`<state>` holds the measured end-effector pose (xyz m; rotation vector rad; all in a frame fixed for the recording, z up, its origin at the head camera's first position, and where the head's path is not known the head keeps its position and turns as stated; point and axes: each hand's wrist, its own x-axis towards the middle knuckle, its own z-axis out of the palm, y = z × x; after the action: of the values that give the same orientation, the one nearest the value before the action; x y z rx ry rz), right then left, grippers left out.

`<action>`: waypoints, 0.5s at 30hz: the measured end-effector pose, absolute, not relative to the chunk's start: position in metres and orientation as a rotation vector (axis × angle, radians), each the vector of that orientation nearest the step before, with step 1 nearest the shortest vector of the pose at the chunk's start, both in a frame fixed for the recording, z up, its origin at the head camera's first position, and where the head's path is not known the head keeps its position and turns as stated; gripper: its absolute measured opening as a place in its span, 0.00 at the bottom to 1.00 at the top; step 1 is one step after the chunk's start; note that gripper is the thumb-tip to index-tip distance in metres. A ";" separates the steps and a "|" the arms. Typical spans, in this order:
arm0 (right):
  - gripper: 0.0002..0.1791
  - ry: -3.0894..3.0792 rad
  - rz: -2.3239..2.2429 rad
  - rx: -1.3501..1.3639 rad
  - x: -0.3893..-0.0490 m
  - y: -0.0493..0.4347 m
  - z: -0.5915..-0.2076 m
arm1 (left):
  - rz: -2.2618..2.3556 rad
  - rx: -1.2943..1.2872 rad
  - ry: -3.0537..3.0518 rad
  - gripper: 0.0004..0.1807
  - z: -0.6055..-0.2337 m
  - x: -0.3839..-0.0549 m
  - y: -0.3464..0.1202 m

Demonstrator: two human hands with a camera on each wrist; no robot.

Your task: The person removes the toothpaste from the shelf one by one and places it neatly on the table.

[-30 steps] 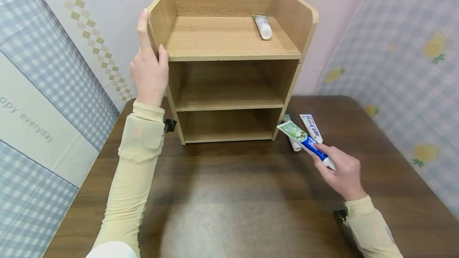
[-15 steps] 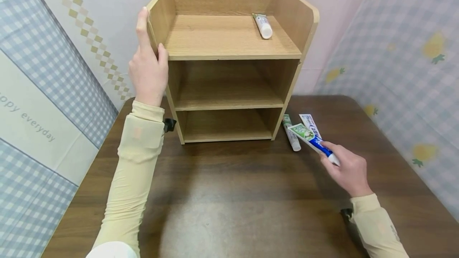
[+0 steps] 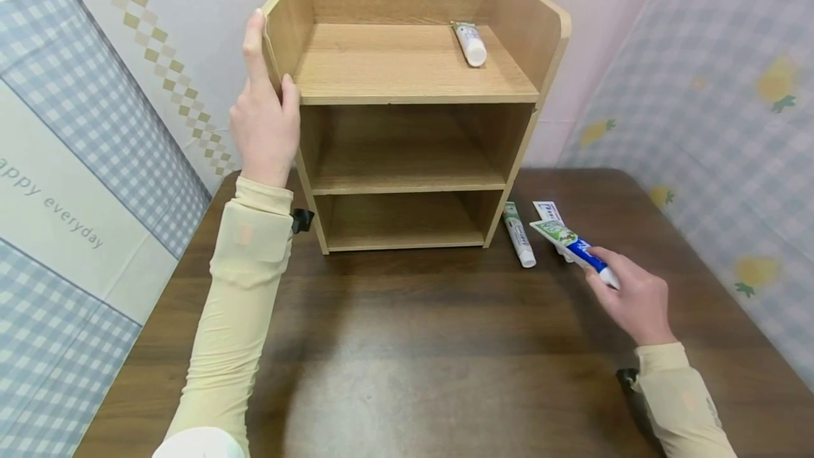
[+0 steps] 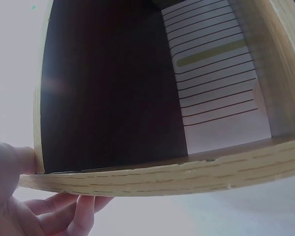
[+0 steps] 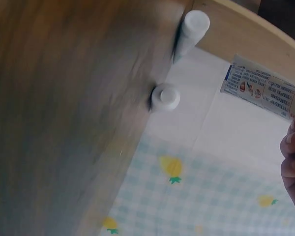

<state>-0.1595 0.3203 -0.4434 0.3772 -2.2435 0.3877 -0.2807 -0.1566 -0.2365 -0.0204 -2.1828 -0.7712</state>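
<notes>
The thumb and fingers of the right hand (image 3: pixel 634 297) are clamped on the blue-and-green tube (image 3: pixel 575 246), close to its white cap, so most of its length juts free toward the shelf with the flat end leading. The right wrist view shows it up in the air. I'd worry about that grip: with the hold all at one end, a bump on the far end could twist the tube or work it loose. The left hand (image 3: pixel 266 122) has its thumb on one side and its fingers on the other, clamped on the left edge of the wooden shelf unit (image 3: pixel 413 99). Just past the held tube, and partly hidden by it from overhead, a white tube (image 3: pixel 547 211) lies on the table (image 3: pixel 407 345); if the hand dropped low here, the one could knock or drag the other. Beside it, near the unit's right foot, lies a slim tube (image 3: pixel 520 237), which a sideways sweep might send rolling. Farther up, a small tube (image 3: pixel 469 42) rests on the top board, cap toward the front. A hard pull from the left hand could tip or shift the unit, I think, and that little one might then slide forward. Behind the right side hangs a pale checked cloth (image 3: pixel 687 104) with yellow prints.
</notes>
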 end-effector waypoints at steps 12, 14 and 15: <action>0.21 -2.398 0.330 0.210 -0.162 0.345 -0.445 | -0.771 -0.018 -2.177 0.33 -0.237 -0.281 -0.156; 0.20 -2.420 0.321 0.190 -0.161 0.347 -0.444 | -0.778 -0.016 -2.176 0.33 -0.237 -0.281 -0.156; 0.19 -2.431 0.318 0.178 -0.161 0.349 -0.444 | -0.779 -0.017 -2.176 0.33 -0.237 -0.281 -0.156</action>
<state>-0.1614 0.3486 -0.4440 0.1776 -2.4314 0.3182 -0.2810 -0.1561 -0.2366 -0.0168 -2.1761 -0.7791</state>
